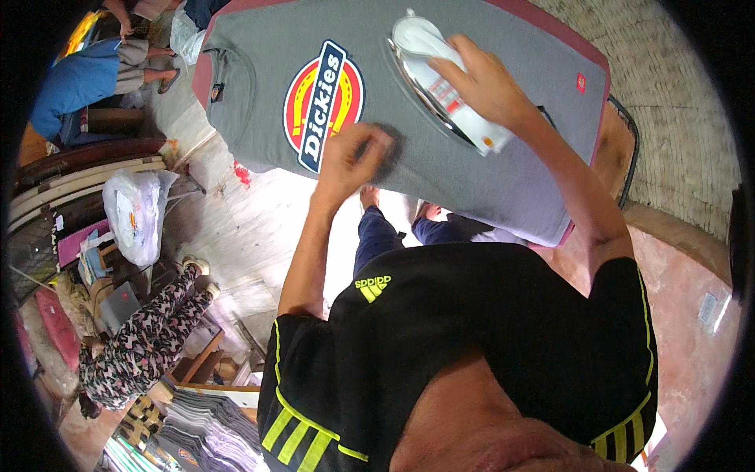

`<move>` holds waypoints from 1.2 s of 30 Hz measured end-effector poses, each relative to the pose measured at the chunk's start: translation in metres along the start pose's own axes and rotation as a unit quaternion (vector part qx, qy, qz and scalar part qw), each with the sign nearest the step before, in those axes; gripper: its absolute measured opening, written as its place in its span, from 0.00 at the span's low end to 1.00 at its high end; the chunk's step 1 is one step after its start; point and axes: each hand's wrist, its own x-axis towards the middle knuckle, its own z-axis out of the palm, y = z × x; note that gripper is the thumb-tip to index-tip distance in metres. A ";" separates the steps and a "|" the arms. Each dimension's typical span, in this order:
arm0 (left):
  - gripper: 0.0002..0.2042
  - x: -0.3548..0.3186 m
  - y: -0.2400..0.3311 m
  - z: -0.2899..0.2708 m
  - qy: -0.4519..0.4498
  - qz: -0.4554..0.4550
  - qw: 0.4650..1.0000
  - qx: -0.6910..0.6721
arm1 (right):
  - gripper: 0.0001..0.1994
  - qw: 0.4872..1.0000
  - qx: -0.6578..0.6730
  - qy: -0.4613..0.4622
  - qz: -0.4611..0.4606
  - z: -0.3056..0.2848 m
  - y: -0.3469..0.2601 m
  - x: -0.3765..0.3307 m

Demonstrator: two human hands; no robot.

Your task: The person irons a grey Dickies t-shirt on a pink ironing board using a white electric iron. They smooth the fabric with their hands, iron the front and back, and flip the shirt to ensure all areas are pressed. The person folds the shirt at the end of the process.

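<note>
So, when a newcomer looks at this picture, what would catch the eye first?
Probably the bright red, yellow and blue print, left of top centre, on the grey T-shirt spread over the ironing board. Next, perhaps, the white iron to its right, held in the right hand.

Lettered logo (323, 106) on grey shirt (393, 102)

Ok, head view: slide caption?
Right hand grips a white iron over a grey shirt; left hand, loosely curled, near the printed badge.
</note>
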 end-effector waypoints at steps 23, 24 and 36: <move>0.38 0.020 -0.074 -0.031 0.104 0.001 0.908 0.406 | 0.20 0.972 -0.024 0.182 0.149 0.057 -0.055 -0.056; 0.37 0.019 -0.080 -0.031 0.108 0.005 0.904 0.414 | 0.21 0.974 -0.050 0.182 0.127 0.046 -0.049 -0.045; 0.38 0.021 -0.069 -0.031 0.063 -0.008 0.889 0.453 | 0.22 0.950 -0.131 0.193 0.206 -0.003 -0.008 -0.132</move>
